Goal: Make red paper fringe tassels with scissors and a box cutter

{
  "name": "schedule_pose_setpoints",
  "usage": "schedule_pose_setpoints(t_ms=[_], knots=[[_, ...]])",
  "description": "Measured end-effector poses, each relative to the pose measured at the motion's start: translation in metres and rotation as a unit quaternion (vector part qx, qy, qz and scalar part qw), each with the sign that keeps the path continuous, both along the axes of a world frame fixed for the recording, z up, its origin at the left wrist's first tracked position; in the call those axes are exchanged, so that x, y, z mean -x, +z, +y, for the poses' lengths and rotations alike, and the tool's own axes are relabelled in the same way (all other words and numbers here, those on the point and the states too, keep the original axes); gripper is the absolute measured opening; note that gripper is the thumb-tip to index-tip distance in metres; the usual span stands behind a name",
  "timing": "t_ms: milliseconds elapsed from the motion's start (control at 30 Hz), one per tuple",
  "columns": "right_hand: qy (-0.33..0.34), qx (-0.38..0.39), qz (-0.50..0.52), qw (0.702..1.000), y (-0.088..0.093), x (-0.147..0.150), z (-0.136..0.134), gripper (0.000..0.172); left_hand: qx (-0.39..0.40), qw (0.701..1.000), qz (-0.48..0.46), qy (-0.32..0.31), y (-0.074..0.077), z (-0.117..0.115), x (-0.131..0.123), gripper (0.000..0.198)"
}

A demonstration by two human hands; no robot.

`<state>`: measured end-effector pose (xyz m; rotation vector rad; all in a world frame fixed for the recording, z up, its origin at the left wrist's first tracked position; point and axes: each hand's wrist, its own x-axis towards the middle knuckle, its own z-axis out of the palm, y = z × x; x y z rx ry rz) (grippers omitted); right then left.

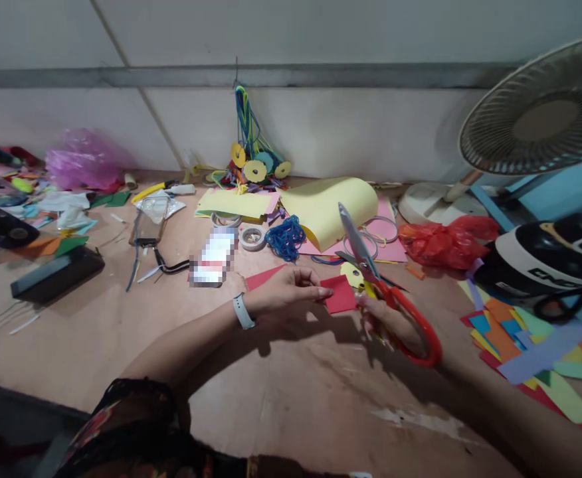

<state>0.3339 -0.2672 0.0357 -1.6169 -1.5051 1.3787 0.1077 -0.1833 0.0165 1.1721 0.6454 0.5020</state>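
Observation:
My left hand (286, 291) pinches a small red paper piece (339, 294) by its left edge, just above the brown work surface (281, 392). A white band circles that wrist. My right hand (393, 323) grips the red-orange handles of a pair of scissors (371, 265). The blades stand apart and point up and left, right beside the red piece. A second red scrap (264, 276) lies behind my left hand. A small yellow cutout (351, 274) sits just behind the scissors.
A curled yellow sheet (323, 209), pink paper, blue cord (285, 238), tape rolls and hanging coloured discs crowd the back. A fan (540, 113), red bag (443, 242) and helmet (545, 255) stand right. Coloured scraps (530, 352) lie front right; a black box (56, 273) sits left.

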Motion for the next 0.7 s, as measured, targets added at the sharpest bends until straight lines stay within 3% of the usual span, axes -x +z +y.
schedule_pose_setpoints(t_ms=[267, 433, 533, 700], knots=[[-0.011, 0.044, 0.088, 0.995, -0.021, 0.010, 0.003, 0.045, -0.013, 0.999, 0.002, -0.046, 0.004, 0.004, 0.003, 0.031], [-0.030, 0.027, 0.124, 0.991, -0.014, 0.019, 0.004, 0.049, 0.061, 0.998, -0.027, -0.019, 0.006, -0.004, -0.001, 0.037], [-0.038, 0.018, 0.125, 0.991, -0.010, 0.024, 0.005, 0.053, 0.114, 0.992, -0.036, -0.038, 0.004, -0.014, -0.007, 0.042], [-0.036, 0.003, 0.125, 0.992, -0.013, 0.023, 0.007, 0.051, 0.073, 0.995, -0.024, -0.058, 0.003, -0.020, -0.010, 0.042]])
